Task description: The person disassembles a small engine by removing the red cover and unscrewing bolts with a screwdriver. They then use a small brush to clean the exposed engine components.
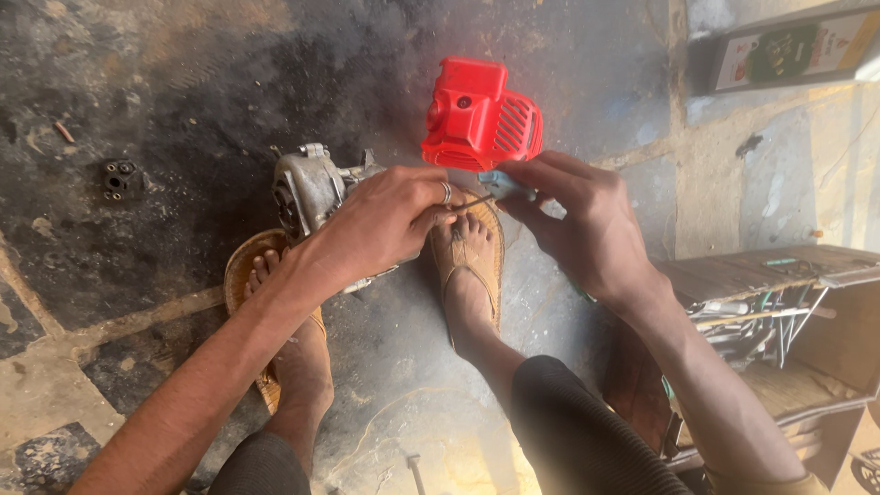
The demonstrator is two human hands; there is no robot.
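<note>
My left hand, with a ring on one finger, pinches a small dark screw or bit at its fingertips, over a grey metal engine body that stands on the floor between my feet. My right hand grips a screwdriver with a pale blue handle; its tip meets the left fingertips. A red plastic engine cover lies just beyond both hands. My feet in tan sandals rest on the stained concrete floor.
A wooden toolbox with several tools stands at the right. A small black metal part lies on the floor at the left. A framed picture leans at the upper right.
</note>
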